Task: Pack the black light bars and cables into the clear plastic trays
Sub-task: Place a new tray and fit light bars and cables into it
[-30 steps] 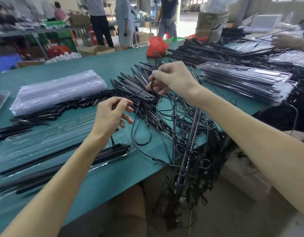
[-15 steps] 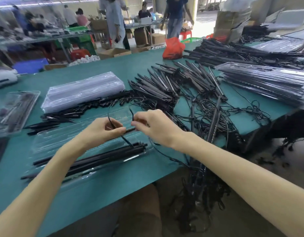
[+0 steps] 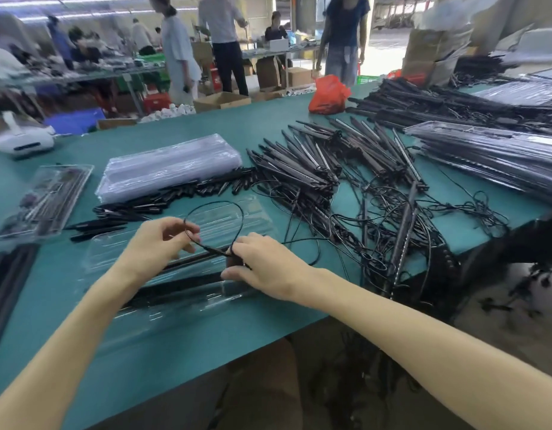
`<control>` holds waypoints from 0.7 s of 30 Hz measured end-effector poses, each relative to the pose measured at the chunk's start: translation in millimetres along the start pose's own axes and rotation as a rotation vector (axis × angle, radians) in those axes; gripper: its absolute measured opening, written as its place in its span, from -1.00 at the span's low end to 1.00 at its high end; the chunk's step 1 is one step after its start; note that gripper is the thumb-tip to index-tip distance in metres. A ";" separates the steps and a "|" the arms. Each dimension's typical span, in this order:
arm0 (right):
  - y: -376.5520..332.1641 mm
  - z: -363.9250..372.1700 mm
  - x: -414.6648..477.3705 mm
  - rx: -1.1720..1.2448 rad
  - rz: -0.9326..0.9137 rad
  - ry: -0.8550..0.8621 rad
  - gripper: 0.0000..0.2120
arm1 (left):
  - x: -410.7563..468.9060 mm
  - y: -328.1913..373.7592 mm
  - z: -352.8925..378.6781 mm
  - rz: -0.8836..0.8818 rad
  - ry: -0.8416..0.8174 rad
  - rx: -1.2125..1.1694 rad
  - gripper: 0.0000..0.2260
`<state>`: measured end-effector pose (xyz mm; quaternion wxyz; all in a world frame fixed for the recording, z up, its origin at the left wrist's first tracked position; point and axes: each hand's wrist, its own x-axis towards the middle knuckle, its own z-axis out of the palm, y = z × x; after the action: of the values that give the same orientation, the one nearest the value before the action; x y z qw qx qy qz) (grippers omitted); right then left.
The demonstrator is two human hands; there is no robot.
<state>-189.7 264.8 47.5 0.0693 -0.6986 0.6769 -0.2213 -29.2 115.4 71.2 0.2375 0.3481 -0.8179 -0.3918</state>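
An open clear plastic tray [image 3: 256, 212] lies on the green table in front of me, with black light bars [image 3: 181, 282] in its near channels. Both hands hover over it. My left hand [image 3: 158, 246] pinches one end of a thin black cable [image 3: 220, 206] that arcs up in a loop. My right hand [image 3: 265, 265] pinches the cable's other end near a small black connector, with its fingers resting on the tray's right end. A heap of loose light bars [image 3: 315, 162] and tangled cables [image 3: 392, 231] lies to the right.
A stack of empty clear trays [image 3: 172, 167] sits behind the open one, with small black parts [image 3: 175, 197] along its front. A packed tray [image 3: 44, 200] lies at far left, packed trays [image 3: 492, 159] at far right. A red bag [image 3: 329, 94] stands at the back. People stand beyond the table.
Both hands have come down from the cable heap to the open tray, bringing the cable with them. The cable now forms a wider loop above the tray.
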 end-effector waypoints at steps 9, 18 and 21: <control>23.5 -40.0 -10.5 0.163 0.209 0.212 -0.77 | 3.7 21.4 2.2 0.320 0.673 0.016 -0.80; 86.1 -113.3 -3.9 0.109 0.521 0.528 -0.85 | 7.5 15.5 73.6 0.320 0.271 0.230 -0.79; 112.5 -121.0 -2.3 0.036 0.662 0.481 -0.87 | 16.7 17.9 101.6 0.330 0.141 0.284 -0.75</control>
<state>-341.3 283.3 110.3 -0.0112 -0.3702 0.8581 -0.3557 -114.0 159.1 28.6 0.3038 0.2662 -0.8919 -0.2033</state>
